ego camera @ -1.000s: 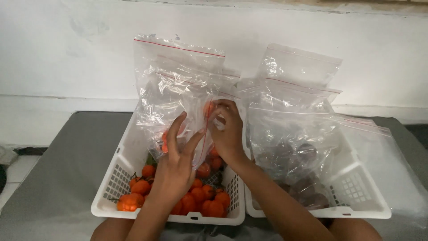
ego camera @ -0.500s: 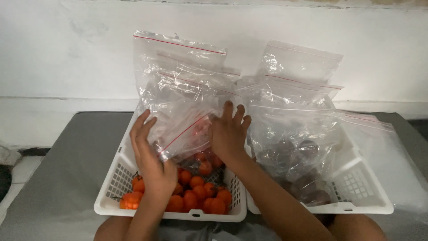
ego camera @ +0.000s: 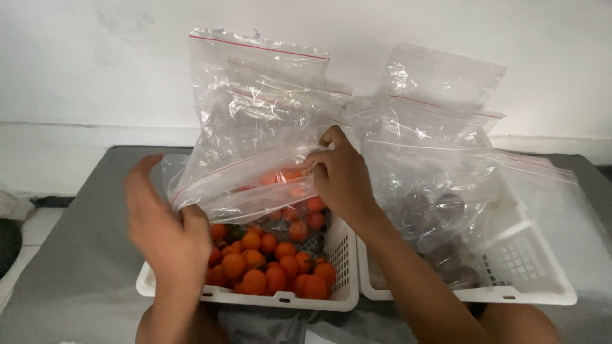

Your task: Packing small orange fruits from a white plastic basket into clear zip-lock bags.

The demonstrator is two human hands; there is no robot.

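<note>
Two hands are working one clear zip bag (ego camera: pixel 245 181) above the left basket. The right hand (ego camera: pixel 341 178) is pinching the bag's right end, thumb and fingers closed on the plastic by the red seal strip, while the left hand (ego camera: pixel 167 223) is curling loosely round the bag's left corner, fingers half open and touching the film rather than gripping it hard. The bag is lying tilted, its right end higher, with a few orange peppers (ego camera: pixel 284 177) showing inside near the right hand. Beneath it, more loose orange peppers (ego camera: pixel 271 267) are filling the near half of the white basket (ego camera: pixel 280 299), which is sitting on a grey mat (ego camera: pixel 83 255). Just beside it on the right, a second white basket (ego camera: pixel 535 286) is holding bagged dark fruit (ego camera: pixel 440 255), and stacked bags (ego camera: pixel 268 89) are leaning against the wall at the far edge. Sealing seems to be the step in hand; running the strip shut looks to call for a firmer left grip.
</note>
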